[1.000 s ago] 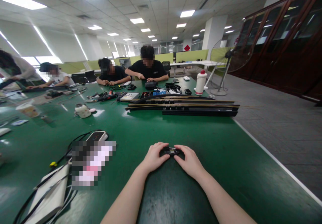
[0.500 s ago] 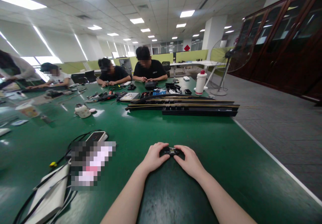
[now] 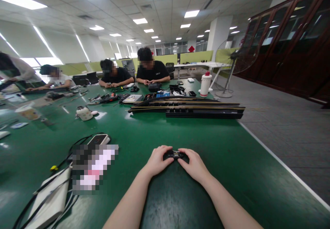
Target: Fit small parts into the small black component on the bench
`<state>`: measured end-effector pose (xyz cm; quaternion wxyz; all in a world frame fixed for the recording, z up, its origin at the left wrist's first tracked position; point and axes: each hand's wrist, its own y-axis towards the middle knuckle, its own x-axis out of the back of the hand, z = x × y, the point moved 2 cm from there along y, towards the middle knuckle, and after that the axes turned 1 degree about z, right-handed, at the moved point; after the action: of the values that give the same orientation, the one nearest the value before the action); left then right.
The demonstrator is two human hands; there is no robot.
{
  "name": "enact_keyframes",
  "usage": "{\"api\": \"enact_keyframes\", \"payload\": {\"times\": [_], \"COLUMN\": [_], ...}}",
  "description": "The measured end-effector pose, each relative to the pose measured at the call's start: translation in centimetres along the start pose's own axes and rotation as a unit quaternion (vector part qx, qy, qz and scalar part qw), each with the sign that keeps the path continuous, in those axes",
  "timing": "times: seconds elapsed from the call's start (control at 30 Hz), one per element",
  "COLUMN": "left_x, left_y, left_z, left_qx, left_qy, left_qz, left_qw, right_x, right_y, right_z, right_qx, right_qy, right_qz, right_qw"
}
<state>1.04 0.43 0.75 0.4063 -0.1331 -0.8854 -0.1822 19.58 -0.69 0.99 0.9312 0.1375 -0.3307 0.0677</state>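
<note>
A small black device (image 3: 174, 154) with a metallic middle rests on the green table (image 3: 227, 153) just in front of me. My left hand (image 3: 157, 161) curls around its left end and my right hand (image 3: 194, 165) curls around its right end. Both hands have their fingers closed on it, knuckles toward the camera. The fingertips hide most of the device's body.
To my left lie a white box (image 3: 51, 201) with black cables, a blurred-out patch and a phone-like device (image 3: 98, 139). Long black rails (image 3: 196, 108) cross the table further back, with a white bottle (image 3: 205, 84). Several people work at the far end. The table's right edge drops to floor.
My hands and the device have stayed put. The person in black at the far end has shifted slightly left.
</note>
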Motion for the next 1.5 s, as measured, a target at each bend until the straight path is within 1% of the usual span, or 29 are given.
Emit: {"api": "enact_keyframes", "payload": {"times": [0.37, 1.5], "left_x": [-0.19, -0.11], "left_y": [0.10, 0.11], "left_z": [0.10, 0.10], "left_qx": [0.002, -0.003], "left_qy": [-0.002, -0.001], "left_qz": [-0.004, -0.004], "left_qw": [1.000, 1.000], "right_x": [0.02, 0.06], "right_y": [0.02, 0.02], "right_z": [0.08, 0.20], "right_qx": [0.001, 0.009], "right_qy": [-0.017, -0.012], "right_qz": [0.010, 0.003], "right_qw": [1.000, 1.000]}}
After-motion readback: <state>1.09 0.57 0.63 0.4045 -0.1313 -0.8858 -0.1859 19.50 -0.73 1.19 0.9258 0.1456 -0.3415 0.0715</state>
